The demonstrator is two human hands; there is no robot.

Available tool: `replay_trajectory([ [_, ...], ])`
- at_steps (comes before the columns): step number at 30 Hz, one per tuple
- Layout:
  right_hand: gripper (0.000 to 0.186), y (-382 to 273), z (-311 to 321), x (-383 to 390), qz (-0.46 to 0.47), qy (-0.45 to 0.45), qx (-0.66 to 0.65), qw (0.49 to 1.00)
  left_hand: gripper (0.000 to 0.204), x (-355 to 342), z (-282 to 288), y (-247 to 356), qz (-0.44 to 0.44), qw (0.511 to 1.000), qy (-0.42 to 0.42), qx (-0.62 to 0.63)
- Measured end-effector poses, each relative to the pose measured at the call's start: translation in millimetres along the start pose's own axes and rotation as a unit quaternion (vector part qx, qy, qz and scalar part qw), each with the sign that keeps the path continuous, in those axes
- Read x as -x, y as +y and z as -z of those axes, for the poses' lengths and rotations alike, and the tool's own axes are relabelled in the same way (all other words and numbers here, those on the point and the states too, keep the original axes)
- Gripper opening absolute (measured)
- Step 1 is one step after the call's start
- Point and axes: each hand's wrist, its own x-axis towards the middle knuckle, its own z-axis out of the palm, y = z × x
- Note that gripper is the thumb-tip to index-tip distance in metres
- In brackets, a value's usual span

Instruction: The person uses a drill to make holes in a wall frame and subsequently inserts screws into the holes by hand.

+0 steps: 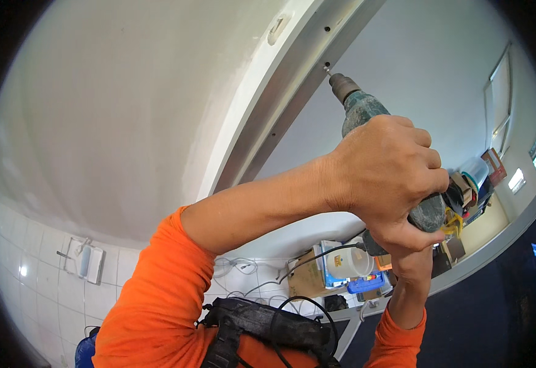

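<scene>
- The left hand is wrapped tight around the body of a worn green power drill, which points up and to the left.
- The right hand is closed around the drill's grip from below, mostly hidden behind the left hand.
- The drill's bit touches a hole in a grey metal frame strip that runs diagonally along the edge of a white panel; more holes show along the strip above and below the bit.
- The left forearm, in an orange sleeve, crosses the middle of the view and covers much of what lies behind it.
- A black cord trails from the drill's base.
- A dark tool bag sits at the chest, low in the view.
- Far behind, a white bucket, a cardboard box and blue items stand clustered on a ledge; a white tiled wall lies to the left.
</scene>
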Motion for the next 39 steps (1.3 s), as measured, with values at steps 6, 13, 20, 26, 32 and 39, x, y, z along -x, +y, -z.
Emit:
replay_trajectory([
  [6, 0.037, -9, 1, 9, -0.011, 0.015, -0.004, 1.000, 0.052, -7, 0, 4, -0.008, 0.999, 0.014, 0.029],
  [13, 0.042, -8, 2, -6, -0.030, 0.012, 0.009, 0.999, 0.052, -11, 1, -2, 0.017, 0.999, 0.006, 0.034],
  [20, 0.048, -1, 1, -7, -0.043, 0.025, -0.012, 0.999, 0.051, -9, 3, -2, 0.026, 0.999, 0.008, 0.034],
  [26, 0.053, -6, -1, -3, 0.002, 0.050, -0.025, 0.998, 0.052, -15, 6, 1, 0.021, 0.999, 0.014, 0.039],
  [32, 0.054, -5, 4, -8, -0.025, 0.044, 0.014, 0.999, 0.051, -15, 5, -4, 0.003, 1.000, 0.011, 0.025],
  [39, 0.052, -11, -2, -13, -0.029, 0.047, 0.020, 0.998, 0.053, -13, 7, -9, 0.001, 1.000, 0.015, 0.016],
])
